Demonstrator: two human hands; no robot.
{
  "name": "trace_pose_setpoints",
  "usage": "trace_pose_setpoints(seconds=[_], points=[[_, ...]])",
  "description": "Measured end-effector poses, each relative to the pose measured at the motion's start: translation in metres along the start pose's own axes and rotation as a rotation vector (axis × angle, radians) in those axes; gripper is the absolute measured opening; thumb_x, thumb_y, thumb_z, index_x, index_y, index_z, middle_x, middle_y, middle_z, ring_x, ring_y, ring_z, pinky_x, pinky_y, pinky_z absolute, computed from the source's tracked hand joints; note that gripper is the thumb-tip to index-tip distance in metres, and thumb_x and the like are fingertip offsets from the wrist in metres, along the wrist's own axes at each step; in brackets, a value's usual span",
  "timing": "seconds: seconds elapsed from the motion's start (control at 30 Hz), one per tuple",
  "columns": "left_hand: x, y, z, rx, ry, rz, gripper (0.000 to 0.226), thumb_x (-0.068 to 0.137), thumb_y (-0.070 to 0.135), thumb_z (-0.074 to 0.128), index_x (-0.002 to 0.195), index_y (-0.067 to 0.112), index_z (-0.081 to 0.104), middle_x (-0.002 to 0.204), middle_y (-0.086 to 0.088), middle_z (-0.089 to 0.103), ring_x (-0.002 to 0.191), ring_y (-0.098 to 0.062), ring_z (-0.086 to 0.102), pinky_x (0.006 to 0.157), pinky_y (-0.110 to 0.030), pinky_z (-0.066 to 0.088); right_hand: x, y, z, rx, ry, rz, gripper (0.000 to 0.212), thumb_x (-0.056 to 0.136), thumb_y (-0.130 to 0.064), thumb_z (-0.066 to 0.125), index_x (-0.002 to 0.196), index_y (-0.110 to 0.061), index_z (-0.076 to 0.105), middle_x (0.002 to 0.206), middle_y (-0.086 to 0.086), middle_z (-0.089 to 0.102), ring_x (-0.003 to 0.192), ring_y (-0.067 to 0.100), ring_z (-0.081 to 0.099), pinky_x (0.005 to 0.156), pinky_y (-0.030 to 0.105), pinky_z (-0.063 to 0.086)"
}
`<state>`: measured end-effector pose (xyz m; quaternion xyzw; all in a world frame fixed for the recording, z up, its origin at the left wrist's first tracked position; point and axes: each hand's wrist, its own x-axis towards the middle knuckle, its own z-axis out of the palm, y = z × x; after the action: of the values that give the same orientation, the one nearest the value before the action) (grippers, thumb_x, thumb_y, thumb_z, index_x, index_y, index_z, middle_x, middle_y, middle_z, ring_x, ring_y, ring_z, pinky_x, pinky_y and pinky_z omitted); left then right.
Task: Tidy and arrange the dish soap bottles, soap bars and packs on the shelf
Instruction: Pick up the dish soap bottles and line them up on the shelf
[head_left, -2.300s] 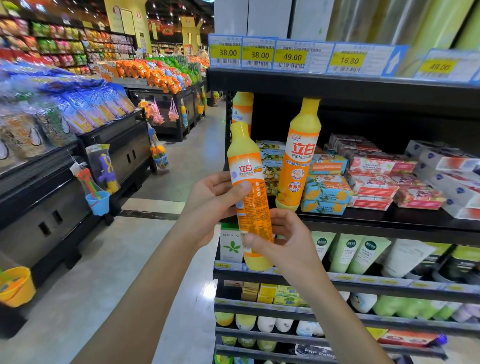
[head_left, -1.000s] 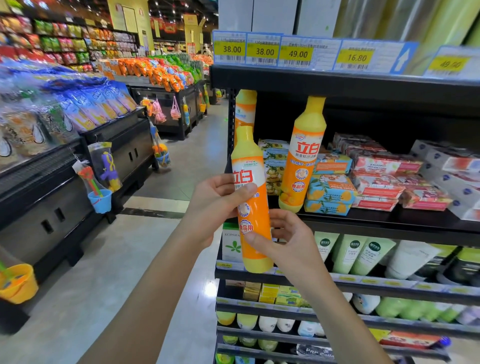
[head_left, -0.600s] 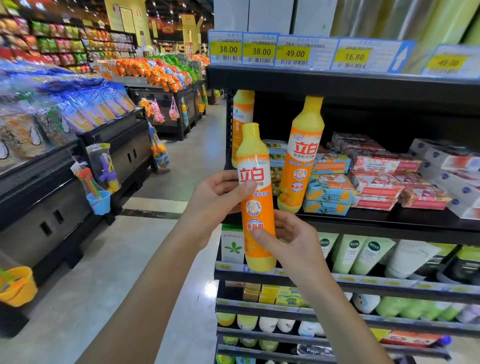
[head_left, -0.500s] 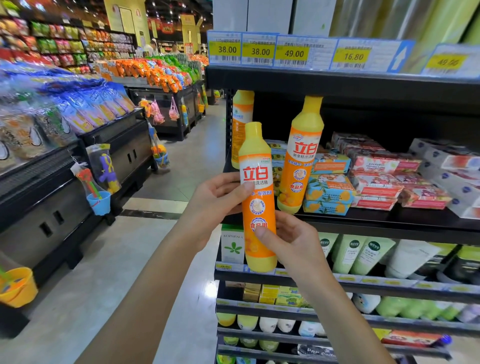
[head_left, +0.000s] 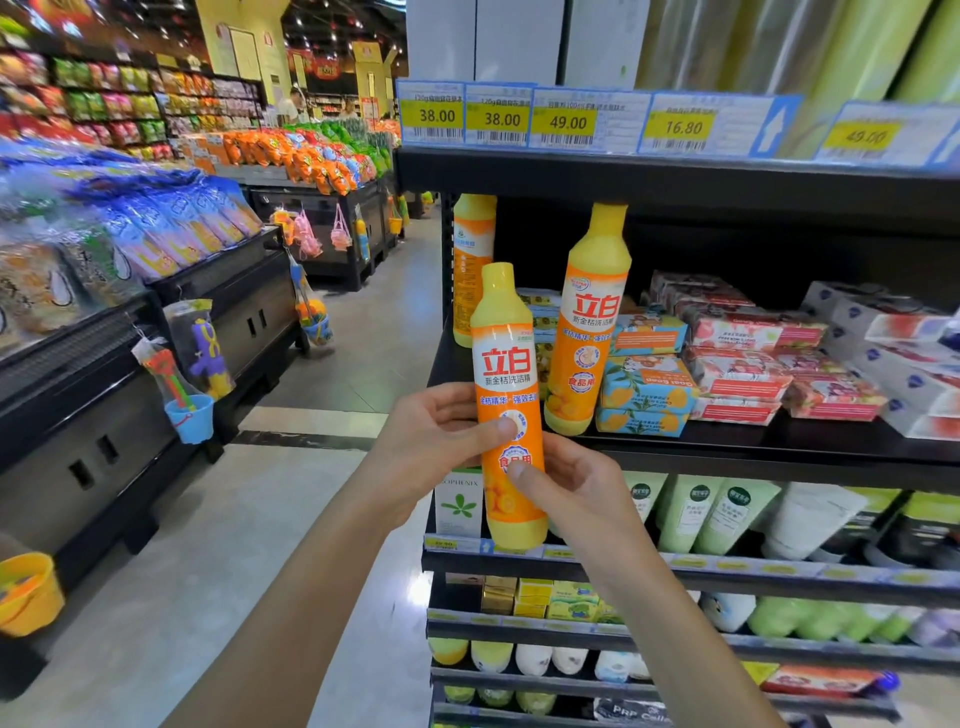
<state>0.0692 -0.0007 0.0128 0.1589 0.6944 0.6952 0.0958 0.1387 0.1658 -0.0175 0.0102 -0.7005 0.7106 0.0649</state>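
Before the shelf (head_left: 727, 447), both hands grip an upright dish soap bottle (head_left: 506, 374).

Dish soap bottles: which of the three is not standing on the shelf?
The nearest bottle, held by the left hand and right hand; the tall bottle and rear bottle stand on the shelf.
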Motion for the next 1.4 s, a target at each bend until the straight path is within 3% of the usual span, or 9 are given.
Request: trace_pose_setpoints(seconds=[0.2, 0.3, 0.43, 0.57, 0.7, 1.0, 1.1, 1.2, 1.4], points=[[0.01, 0.008, 0.001, -0.017, 0.016, 0.011, 0.036, 0.083, 0.016, 0.08, 0.117, 0.016, 0.069, 0.107, 0.0, 0.079, 0.099, -0.017, 0.076, 0.076, -0.029, 0.063, 0.008, -0.004, -0.017, -0.049, 0.034, -0.077, 0.028, 0.098, -0.015, 0.067, 0.123, -0.027, 0.069, 0.114, -0.013, 0.076, 0.108, 0.0, 0.069, 0.091, 0.021, 0.057], [0.02, 0.015, -0.003, 0.008, 0.033, 0.037, 0.037, 0.081, 0.017, 0.081, 0.116, 0.018, 0.069, 0.11, -0.001, 0.078, 0.1, -0.016, 0.076, 0.08, -0.029, 0.063, 0.016, 0.005, -0.042, -0.384, 0.217, -0.149, 0.029, 0.096, -0.016, 0.069, 0.125, -0.021, 0.071, 0.118, -0.015, 0.072, 0.11, 0.003, 0.066, 0.103, 0.031, 0.053], [0.036, 0.024, -0.008, 0.061, 0.038, 0.102, 0.032, 0.082, 0.012, 0.081, 0.108, 0.024, 0.069, 0.104, 0.005, 0.078, 0.096, -0.009, 0.075, 0.074, -0.022, 0.061, 0.025, 0.017, -0.067, -0.929, 0.323, -0.275, 0.035, 0.093, -0.026, 0.074, 0.127, -0.017, 0.07, 0.127, -0.004, 0.067, 0.12, 0.012, 0.055, 0.103, 0.023, 0.037], [0.049, 0.025, -0.009, 0.088, 0.045, 0.128, 0.033, 0.083, 0.014, 0.081, 0.112, 0.024, 0.068, 0.107, 0.005, 0.077, 0.1, -0.009, 0.074, 0.081, -0.027, 0.062, 0.036, 0.033, -0.077, -1.161, 0.359, -0.274, 0.045, 0.087, -0.034, 0.081, 0.124, -0.012, 0.071, 0.122, 0.005, 0.068, 0.118, 0.028, 0.056, 0.1, 0.04, 0.046], [0.058, 0.024, -0.006, 0.127, 0.065, 0.164, 0.039, 0.084, 0.016, 0.081, 0.118, 0.027, 0.064, 0.116, 0.006, 0.073, 0.108, -0.009, 0.07, 0.088, -0.028, 0.058, 0.043, 0.052, -0.081, -1.209, 0.447, -0.368, 0.039, 0.078, -0.027, 0.089, 0.11, -0.007, 0.076, 0.106, 0.006, 0.068, 0.102, 0.032, 0.063, 0.082, 0.044, 0.057], [0.067, 0.017, 0.01, 0.263, 0.044, 0.304, 0.047, 0.091, 0.017, 0.076, 0.129, 0.036, 0.057, 0.113, 0.027, 0.066, 0.105, 0.015, 0.063, 0.08, -0.006, 0.052, 0.046, 0.063, -0.082, -1.168, 0.5, -0.423, 0.036, 0.077, -0.025, 0.09, 0.106, -0.008, 0.076, 0.104, 0.005, 0.067, 0.102, 0.03, 0.061, 0.081, 0.042, 0.056], [0.07, 0.008, 0.014, 0.253, 0.073, 0.33, 0.044, 0.092, 0.021, 0.074, 0.126, 0.042, 0.057, 0.122, 0.021, 0.067, 0.113, 0.006, 0.063, 0.09, -0.017, 0.055, 0.046, 0.064, -0.083, -1.148, 0.506, -0.416, 0.036, 0.078, -0.025, 0.089, 0.107, -0.008, 0.076, 0.104, 0.004, 0.066, 0.103, 0.029, 0.06, 0.082, 0.043, 0.056], [0.072, -0.003, 0.014, 0.224, 0.089, 0.313, 0.053, 0.091, 0.026, 0.075, 0.142, 0.027, 0.057, 0.133, 0.009, 0.067, 0.122, -0.005, 0.063, 0.103, -0.035, 0.055, 0.046, 0.065, -0.083, -1.141, 0.508, -0.427, 0.035, 0.079, -0.025, 0.089, 0.106, -0.008, 0.076, 0.104, 0.004, 0.065, 0.104, 0.029, 0.06, 0.084, 0.042, 0.055], [0.062, -0.029, 0.013, 0.287, 0.145, 0.252, 0.073, 0.083, 0.019, 0.085, 0.145, 0.025, 0.046, 0.126, 0.004, 0.066, 0.116, -0.008, 0.064, 0.099, -0.031, 0.055, 0.048, 0.067, -0.083, -1.116, 0.516, -0.439, 0.035, 0.078, -0.024, 0.089, 0.106, -0.008, 0.076, 0.103, 0.004, 0.065, 0.102, 0.028, 0.06, 0.085, 0.042, 0.055]])
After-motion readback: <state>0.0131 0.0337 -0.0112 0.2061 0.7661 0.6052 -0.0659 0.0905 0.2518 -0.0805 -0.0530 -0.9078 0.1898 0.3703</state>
